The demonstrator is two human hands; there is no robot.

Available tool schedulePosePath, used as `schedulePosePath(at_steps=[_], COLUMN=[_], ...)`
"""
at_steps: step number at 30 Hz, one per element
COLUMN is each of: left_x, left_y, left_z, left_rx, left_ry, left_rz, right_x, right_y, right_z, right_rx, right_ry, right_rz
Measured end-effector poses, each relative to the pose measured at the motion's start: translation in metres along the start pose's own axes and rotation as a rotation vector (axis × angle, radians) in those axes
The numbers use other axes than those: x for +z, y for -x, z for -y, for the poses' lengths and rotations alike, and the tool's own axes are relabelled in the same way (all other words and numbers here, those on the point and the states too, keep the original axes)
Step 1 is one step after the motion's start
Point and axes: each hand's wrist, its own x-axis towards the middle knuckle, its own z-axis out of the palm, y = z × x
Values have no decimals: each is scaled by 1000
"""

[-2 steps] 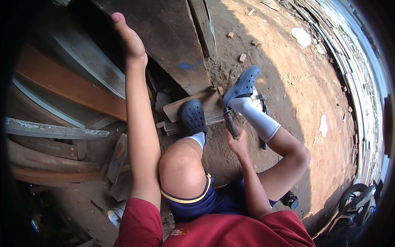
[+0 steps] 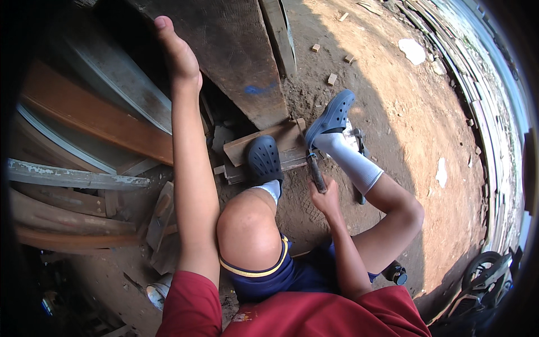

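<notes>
Hands well apart; right hand (image 2: pixel 324 196) wrapped round the dark, worn, rod-like handle of a tool (image 2: pixel 316 171), pale blue band near its upper end; tool located between the two clogs, just beside the heel of the right clog (image 2: pixel 335 112), its far end hard to make out; left hand (image 2: pixel 181 59) raised at the left edge of a broad, dark wooden plank (image 2: pixel 233 62), thumb extended, other fingers lost in shadow, so cannot tell whether it grips; plank flat-faced, weathered, blue smudge near its lower end; left clog (image 2: pixel 264 157), perforated rubbery material, against short, rough-sawn boards (image 2: pixel 292 139); small squared wood blocks (image 2: pixel 332 79) scattered on bare, gritty earth (image 2: pixel 393 118); long orange-brown timber (image 2: pixel 106 115), smooth-faced, among stacked lengths at left.
</notes>
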Motion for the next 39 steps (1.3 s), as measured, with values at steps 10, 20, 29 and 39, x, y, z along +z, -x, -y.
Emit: schedulePosePath(at_steps=[10, 20, 29, 39], left_x=[-5, 15, -1, -6], left_y=[-2, 15, -2, -1], left_z=[2, -21, 9, -15], left_rx=[21, -25, -42, 9], left_ry=[32, 6, 76, 227], left_rz=[41, -65, -66, -3], right_x=[0, -1, -7, -1], right_y=[-11, -20, -18, -23], right_z=[6, 0, -2, -7], right_rx=[-30, -45, -46, -32], right_ry=[-12, -17, 8, -44], right_rz=[0, -3, -13, 12])
